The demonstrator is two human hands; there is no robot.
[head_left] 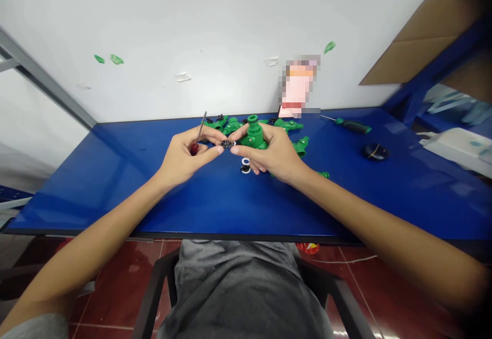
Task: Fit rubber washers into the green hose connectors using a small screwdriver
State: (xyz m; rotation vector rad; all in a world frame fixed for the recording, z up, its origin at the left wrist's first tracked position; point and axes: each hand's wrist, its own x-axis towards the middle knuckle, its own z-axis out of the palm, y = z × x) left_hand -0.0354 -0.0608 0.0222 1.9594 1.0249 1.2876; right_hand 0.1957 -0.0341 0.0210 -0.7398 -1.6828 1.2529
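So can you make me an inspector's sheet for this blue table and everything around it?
Surface: glossy blue table top.
Job's things: green plastic fitting, small black part between the fingertips.
Clutter: more green fittings, black and white rings, green-handled screwdriver, dark round object.
Grippers: left hand holds a red-handled screwdriver; right hand holds the green plastic fitting.
Cables: thin white wire on the floor.
Surroundings: white wall, red tiled floor, cardboard sheet.

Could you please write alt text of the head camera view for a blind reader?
A person's left hand pinches a small red-handled screwdriver while the right hand holds a green plastic fitting over a blue table, among more green fittings.
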